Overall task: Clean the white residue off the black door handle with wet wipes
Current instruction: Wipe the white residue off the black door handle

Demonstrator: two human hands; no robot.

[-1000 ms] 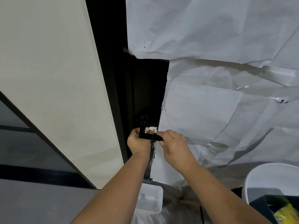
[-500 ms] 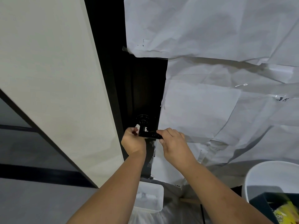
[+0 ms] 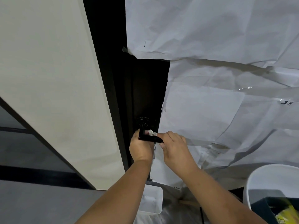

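Wipe [image 3: 151,132] betw. handle [image 3: 149,138] & left hand [image 3: 140,147].

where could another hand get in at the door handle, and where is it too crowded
Crowded: the lever of the black door handle, with the left hand under its inner end pressing a wet wipe behind it, and the right hand pinching its tip. Free: the dark door strip above the round rose, between the frame and the white paper.
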